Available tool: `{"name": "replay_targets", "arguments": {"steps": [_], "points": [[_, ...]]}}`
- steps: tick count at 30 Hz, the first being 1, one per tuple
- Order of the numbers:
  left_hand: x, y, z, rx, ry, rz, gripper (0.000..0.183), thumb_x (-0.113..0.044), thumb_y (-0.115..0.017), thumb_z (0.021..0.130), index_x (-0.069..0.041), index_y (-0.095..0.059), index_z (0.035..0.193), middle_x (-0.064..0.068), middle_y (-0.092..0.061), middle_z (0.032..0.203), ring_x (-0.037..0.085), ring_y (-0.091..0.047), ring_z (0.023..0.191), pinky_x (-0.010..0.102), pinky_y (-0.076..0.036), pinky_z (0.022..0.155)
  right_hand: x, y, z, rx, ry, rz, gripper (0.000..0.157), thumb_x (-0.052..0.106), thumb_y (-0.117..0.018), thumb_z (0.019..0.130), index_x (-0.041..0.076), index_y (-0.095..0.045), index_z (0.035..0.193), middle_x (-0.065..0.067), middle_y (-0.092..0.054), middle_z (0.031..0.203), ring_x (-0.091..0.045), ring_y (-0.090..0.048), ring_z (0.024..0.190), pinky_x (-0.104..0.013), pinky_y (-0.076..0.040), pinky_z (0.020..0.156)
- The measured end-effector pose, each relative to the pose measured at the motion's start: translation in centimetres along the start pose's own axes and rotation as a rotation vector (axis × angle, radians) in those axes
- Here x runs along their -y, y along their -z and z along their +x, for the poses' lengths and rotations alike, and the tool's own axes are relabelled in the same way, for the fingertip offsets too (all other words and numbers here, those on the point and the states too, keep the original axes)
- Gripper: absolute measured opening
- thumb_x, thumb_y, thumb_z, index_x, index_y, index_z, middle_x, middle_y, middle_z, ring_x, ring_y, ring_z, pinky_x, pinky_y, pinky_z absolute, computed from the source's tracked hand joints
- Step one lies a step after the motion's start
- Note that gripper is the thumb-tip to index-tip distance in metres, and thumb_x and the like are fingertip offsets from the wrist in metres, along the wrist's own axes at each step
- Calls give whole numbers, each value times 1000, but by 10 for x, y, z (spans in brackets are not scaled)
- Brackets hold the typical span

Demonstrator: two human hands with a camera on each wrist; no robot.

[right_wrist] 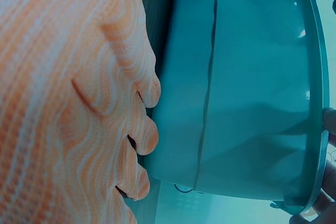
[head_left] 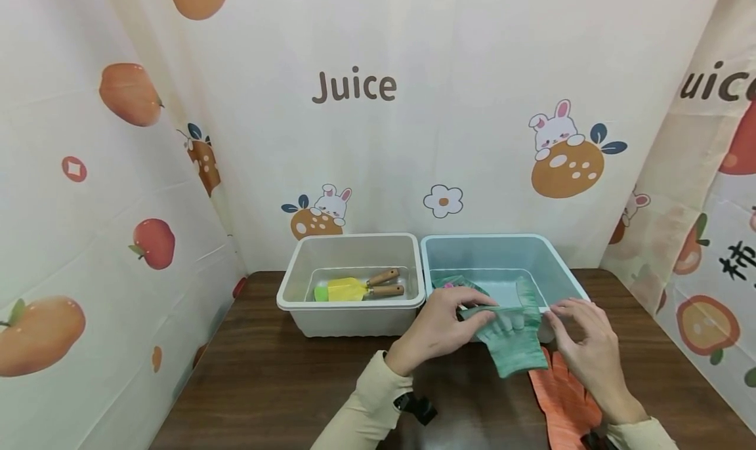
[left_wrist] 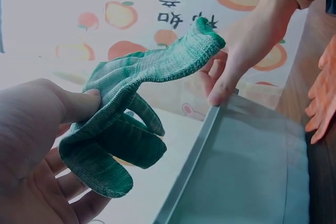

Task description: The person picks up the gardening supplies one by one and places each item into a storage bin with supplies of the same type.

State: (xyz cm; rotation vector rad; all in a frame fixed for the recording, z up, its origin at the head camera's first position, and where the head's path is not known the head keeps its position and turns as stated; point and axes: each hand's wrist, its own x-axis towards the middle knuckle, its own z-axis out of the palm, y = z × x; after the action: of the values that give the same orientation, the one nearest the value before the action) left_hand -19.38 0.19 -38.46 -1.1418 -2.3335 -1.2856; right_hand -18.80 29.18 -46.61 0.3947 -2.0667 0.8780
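Note:
A green knitted glove (head_left: 512, 342) hangs from my left hand (head_left: 443, 322), over the front rim of the light blue bin (head_left: 484, 239). In the left wrist view, the left thumb and fingers pinch the glove (left_wrist: 142, 72) near its middle, its cuff stretching toward the right. My right hand (head_left: 590, 345) pinches the bin's rim near the front right corner, thumb on the near side. Under the right forearm, an orange glove (head_left: 561, 397) lies flat on the table. More green fabric (head_left: 463, 282) with a bit of pink lies inside the blue bin.
Left of the blue bin stands a white bin (head_left: 354, 315), their rims nearly touching. Inside it lie yellow-green hand tools (head_left: 348, 289) with wooden handles. Both bins stand on a dark wooden table (head_left: 266, 384), with a printed curtain (head_left: 378, 148) behind and at the sides.

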Motion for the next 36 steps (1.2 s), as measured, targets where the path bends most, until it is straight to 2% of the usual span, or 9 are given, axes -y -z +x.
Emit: {"name": "replay_targets", "arguments": {"steps": [2, 7, 15, 19, 24, 30, 33, 36], "points": [[-1, 0, 1, -7, -3, -11, 19, -20, -73, 103, -15, -80, 120, -1, -81, 113, 0, -65, 92, 11, -51, 82, 0, 0, 0, -2, 2, 5, 25, -15, -82, 77, -2, -78, 99, -16, -73, 99, -9, -56, 124, -11, -29, 117], [-2, -1, 3, -45, 1, -34, 17, -19, -73, 103, -15, -80, 118, 0, -81, 113, 4, -69, 98, 14, -53, 91, 0, -1, -1, 4, -9, 6, 25, -14, -83, 78, -1, -78, 99, -16, -73, 99, -9, -56, 124, -11, -29, 117], [1, -3, 3, -99, 36, -22, 18, -20, -72, 103, -15, -80, 119, -1, -81, 112, 4, -70, 94, 16, -54, 90, -1, -1, -2, 7, -7, -5, 26, -15, -82, 77, -2, -78, 99, -16, -74, 101, -11, -55, 122, -9, -29, 114], [4, -3, 5, -125, 53, -13, 17, -20, -71, 104, -16, -79, 119, -1, -81, 111, 4, -71, 97, 22, -58, 92, -2, -2, -2, 3, -10, -8, 25, -15, -83, 77, -1, -78, 98, -16, -74, 103, -13, -56, 121, -8, -28, 114], [6, -3, 7, -146, 69, 2, 17, -20, -70, 104, -16, -79, 119, -1, -81, 114, 5, -73, 102, 20, -56, 94, -1, -2, -1, 1, -12, -7, 24, -14, -83, 78, -1, -78, 98, -17, -74, 102, -19, -57, 120, -8, -29, 115], [12, -3, 11, -155, 122, -34, 17, -18, -71, 104, -13, -79, 118, 2, -81, 115, 13, -74, 105, 22, -56, 96, -1, -2, -1, 1, -15, -9, 23, -13, -83, 79, -3, -78, 99, -17, -74, 103, -25, -57, 119, -8, -28, 115], [17, -3, 13, -180, 141, -36, 16, -17, -70, 104, -12, -79, 117, 3, -81, 114, 16, -74, 105, 25, -57, 95, -1, -2, -1, 3, -16, -13, 23, -13, -82, 80, -3, -78, 99, -17, -74, 104, -31, -57, 118, -9, -27, 115], [21, -3, 14, -208, 163, -21, 17, -18, -69, 105, -13, -79, 117, 3, -81, 116, 17, -74, 105, 25, -57, 94, 0, -1, 0, 5, -18, -13, 22, -13, -82, 80, -2, -78, 99, -17, -74, 103, -31, -57, 119, -9, -27, 115]]}}
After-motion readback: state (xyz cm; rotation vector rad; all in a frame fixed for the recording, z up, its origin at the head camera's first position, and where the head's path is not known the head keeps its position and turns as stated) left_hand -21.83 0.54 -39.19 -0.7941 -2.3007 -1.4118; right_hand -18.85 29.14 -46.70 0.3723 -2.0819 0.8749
